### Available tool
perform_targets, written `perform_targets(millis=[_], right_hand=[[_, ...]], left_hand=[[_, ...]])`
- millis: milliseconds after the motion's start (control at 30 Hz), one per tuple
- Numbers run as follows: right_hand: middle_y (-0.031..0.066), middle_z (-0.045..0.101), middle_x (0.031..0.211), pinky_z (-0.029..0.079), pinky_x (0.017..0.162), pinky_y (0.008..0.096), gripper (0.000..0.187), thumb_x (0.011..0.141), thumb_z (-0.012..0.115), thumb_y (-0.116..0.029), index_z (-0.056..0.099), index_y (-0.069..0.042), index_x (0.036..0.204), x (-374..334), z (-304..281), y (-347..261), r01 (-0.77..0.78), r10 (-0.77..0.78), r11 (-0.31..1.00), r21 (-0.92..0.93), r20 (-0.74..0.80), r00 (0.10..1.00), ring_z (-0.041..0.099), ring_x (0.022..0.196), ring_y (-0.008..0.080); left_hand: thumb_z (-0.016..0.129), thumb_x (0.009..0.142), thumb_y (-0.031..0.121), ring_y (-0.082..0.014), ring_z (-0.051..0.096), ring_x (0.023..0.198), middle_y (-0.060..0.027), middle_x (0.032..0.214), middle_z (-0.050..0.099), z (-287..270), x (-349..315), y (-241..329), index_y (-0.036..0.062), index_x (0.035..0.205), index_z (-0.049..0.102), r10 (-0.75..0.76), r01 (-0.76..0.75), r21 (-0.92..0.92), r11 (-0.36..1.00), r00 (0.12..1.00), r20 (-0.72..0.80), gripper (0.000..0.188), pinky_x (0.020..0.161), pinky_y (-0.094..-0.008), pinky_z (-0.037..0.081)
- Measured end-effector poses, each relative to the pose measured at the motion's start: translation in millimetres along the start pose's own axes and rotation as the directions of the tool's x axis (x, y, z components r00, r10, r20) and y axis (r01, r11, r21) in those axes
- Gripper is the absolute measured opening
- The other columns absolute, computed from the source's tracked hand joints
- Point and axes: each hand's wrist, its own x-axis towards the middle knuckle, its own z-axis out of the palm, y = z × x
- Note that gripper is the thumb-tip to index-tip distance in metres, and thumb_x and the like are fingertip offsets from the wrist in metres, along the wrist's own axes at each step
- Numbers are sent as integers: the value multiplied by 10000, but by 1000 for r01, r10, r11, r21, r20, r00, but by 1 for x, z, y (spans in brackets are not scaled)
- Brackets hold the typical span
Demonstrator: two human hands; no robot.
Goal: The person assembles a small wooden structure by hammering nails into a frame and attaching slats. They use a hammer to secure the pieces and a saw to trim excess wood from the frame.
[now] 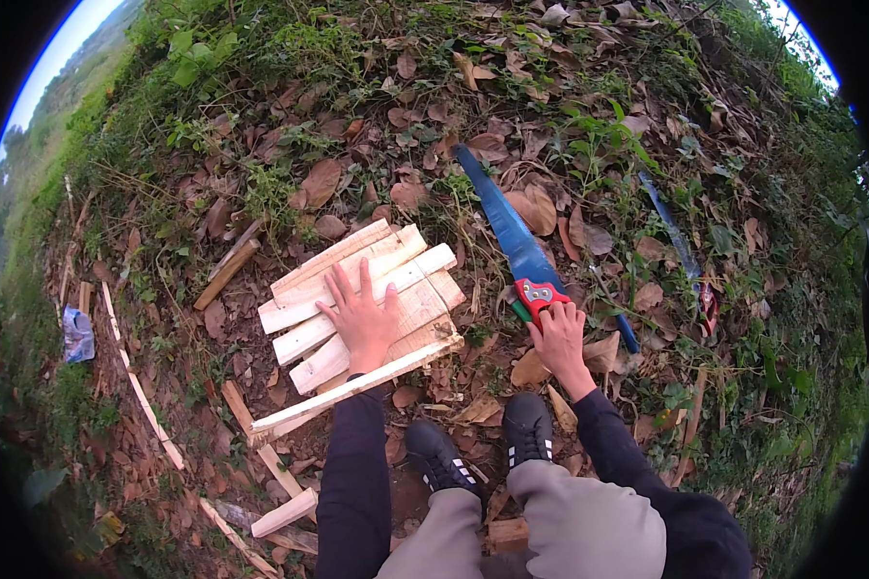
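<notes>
Left hand (365, 326) spread wide on the wooden slats (420, 301); right hand (560, 338) grips the blue saw (510, 227) by its red handle (539, 292), rightly (that far blade's probably springy).

Your left hand (362, 328) lies palm down, fingers (366, 277) spread, ahead and left of your feet (528, 425); your right hand (560, 340) curls closed, ahead and slightly right of them.

Outdoor ground in soft, even daylight: broad, curled, dry brown leaves (319, 183) litter dark brown bare soil (407, 497), interspersed with low, leafy green weeds (304, 48). Dense green undergrowth (811, 183) borders the right; at upper left, hazy green distant vegetation (75, 92) meets pale blue-white sky (68, 41).
</notes>
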Motion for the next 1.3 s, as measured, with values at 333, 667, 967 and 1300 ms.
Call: perform_targets(millis=[333, 667, 967, 1300], right_hand=[[83, 477, 763, 389, 607, 350, 222, 1004, 608, -167, 534, -11, 865, -15, -59, -10, -355, 379, 572, 740, 145, 914, 458, 652, 196], [-41, 524, 672, 377, 545, 270, 378, 1058, 567, -308, 590, -30, 803, -65, -94, -53, -548, 122, 187, 815, 534, 837, 454, 615, 58], [4, 452, 618, 363, 528, 317, 354, 972, 698, -290, 581, -6, 795, -50, -89, -80, -504, 126, 381, 775, 496, 859, 414, 588, 91], [23, 529, 637, 443, 581, 321, 293, 911, 779, -280, 611, -40, 917, -53, -90, -108, -254, 99, 396, 882, 234, 967, 530, 579, 141]], left_hand=[[523, 982, 517, -444, 174, 1531, -243, 1650, 213, 0, 5, -3, 241, 1577, 369, -25, 23, 32, 999, 998, 61, 674, 1132, -759, 147], [467, 993, 609, -416, 166, 1541, -233, 1654, 203, -1, 9, -3, 239, 1586, 328, -16, 3, 94, 996, 990, 137, 712, 1131, -755, 173], [442, 989, 633, -411, 146, 1548, -221, 1667, 186, -1, 10, 0, 246, 1580, 345, -47, 35, 76, 996, 985, 166, 713, 1146, -750, 137], [426, 997, 602, -393, 107, 1560, -212, 1684, 139, -7, 18, -8, 245, 1591, 336, -46, 62, -61, 996, 969, 243, 699, 1195, -687, 36]])
